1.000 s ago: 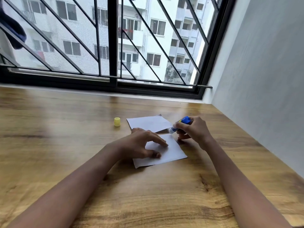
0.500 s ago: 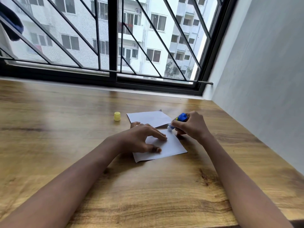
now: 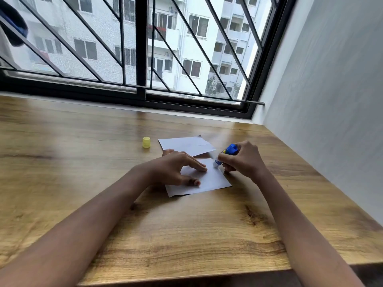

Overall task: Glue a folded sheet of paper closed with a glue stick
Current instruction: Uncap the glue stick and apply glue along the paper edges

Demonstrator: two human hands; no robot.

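Paper (image 3: 209, 180) lies on the table (image 3: 186, 235), opened at the fold. Its far flap (image 3: 186, 144) looks a bit raised, can't be sure. Left hand (image 3: 176, 168) rests on the paper's near half, fingers spread and pressing down, gripping nothing. Right hand (image 3: 243, 160) is at the paper's right edge, fingers wrapped round the glue stick (image 3: 228, 152), tip angled down onto the paper close to the fold. Yellow cap (image 3: 146, 142) stands just left of the far flap, not touching it.

Likely risks:
- Only 1 hand pins the sheet, on its left part. A hard drag of the stick could slide or wrinkle the free right side.
- The stick works right at the paper's edge, so overshoot would smear glue on the table and stick the sheet down.
- The far flap could drop onto wet glue early and seal crooked.
- Left fingertips lie near the glue path and could pick up glue or lift the sheet.
- The cap is off, so a stray wrist could knock it away.
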